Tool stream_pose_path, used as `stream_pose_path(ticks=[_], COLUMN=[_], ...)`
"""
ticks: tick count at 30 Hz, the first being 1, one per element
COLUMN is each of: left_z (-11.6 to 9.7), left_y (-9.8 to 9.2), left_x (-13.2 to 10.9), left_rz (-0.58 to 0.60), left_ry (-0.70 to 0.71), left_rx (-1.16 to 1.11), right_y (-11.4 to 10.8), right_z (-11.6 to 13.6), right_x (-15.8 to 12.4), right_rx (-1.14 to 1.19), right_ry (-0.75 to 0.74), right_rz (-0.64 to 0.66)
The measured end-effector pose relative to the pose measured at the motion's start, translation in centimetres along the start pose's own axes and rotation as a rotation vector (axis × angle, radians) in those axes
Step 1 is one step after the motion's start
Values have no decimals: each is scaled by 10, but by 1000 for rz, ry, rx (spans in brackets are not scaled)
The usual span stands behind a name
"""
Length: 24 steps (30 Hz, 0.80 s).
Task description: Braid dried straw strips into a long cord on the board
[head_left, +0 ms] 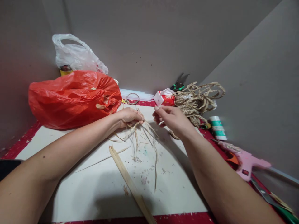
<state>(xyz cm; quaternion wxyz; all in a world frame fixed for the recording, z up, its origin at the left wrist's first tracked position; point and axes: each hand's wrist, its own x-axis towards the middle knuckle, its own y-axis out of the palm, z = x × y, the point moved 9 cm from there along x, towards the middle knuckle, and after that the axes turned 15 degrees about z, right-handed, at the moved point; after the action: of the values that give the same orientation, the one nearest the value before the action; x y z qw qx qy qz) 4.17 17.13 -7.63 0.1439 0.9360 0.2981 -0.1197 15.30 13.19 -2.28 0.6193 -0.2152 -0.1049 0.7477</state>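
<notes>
Stretching two bare forearms [77, 152] in from the near left and near right, over one white sheet [77, 199] bearing one long flat strip [127, 177] running past its near edge. Pinching one bundle of dry fibre strands [153, 144] between thumb and fingers of the left hand [130, 117], beyond the middle of the sheet, and dangling several loose ends towards the near side, too tangled for an exact count. Holding the right hand [169, 121] a little to the right of the bundle, apart from it, and curling its fingers in towards the thumb; being unable to tell of any grip inside. Seeing one thin loose strand [100, 161] crossing the strip close to its far end. Counting, on the far left, one red bag [70, 96], one white plastic bag [77, 57] behind it and one partly hidden jar [66, 71]. Finding, at the far middle, one fibre ring [132, 103] and some overlapping pale sticks [144, 97]. Noting, on the far right, one red-and-white box [167, 99], one green-trimmed cutting tool [179, 83] and one heap of braided rope [190, 104]. Spotting, down the right side towards the near corner, one white-and-green roll [218, 127], one pink glue gun [247, 161] and one green-handled metal tool [265, 195].
</notes>
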Motion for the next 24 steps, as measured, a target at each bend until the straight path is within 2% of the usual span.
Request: stream_pose_path(ticks=[1, 2, 4, 6, 8, 12, 16, 21, 24], left_z=[-2, -3, -5, -5, -4, -4, -9, -17, -18], left_y=[1, 2, 3, 3, 3, 1, 5, -2, -5], left_x=[-1, -2, -4, -4, -3, -3, -4, -6, -5], left_rz=[-2, -7, -30, -52, -57, -70, -48, -129, -136], left_ry=[5, 10, 11, 10, 10, 12, 34, 89, 92], left_rx=[-2, -2, 6, 20, 39, 126, 246, 360, 435], right_y=[3, 14, 43, 61, 61, 48, 49, 56, 58], right_z=[-8, -16, -29, -33, -34, -37, -43, -41, -42], right_x=[5, 9, 15, 14, 14, 16, 17, 17, 17], right_rx=[43, 110, 291, 428, 459, 335, 262, 434, 546], right_ry=[29, 65, 138, 176, 185, 210, 258, 210, 217], right_rz=[-21, 32, 217, 349, 379, 352, 390, 483, 471])
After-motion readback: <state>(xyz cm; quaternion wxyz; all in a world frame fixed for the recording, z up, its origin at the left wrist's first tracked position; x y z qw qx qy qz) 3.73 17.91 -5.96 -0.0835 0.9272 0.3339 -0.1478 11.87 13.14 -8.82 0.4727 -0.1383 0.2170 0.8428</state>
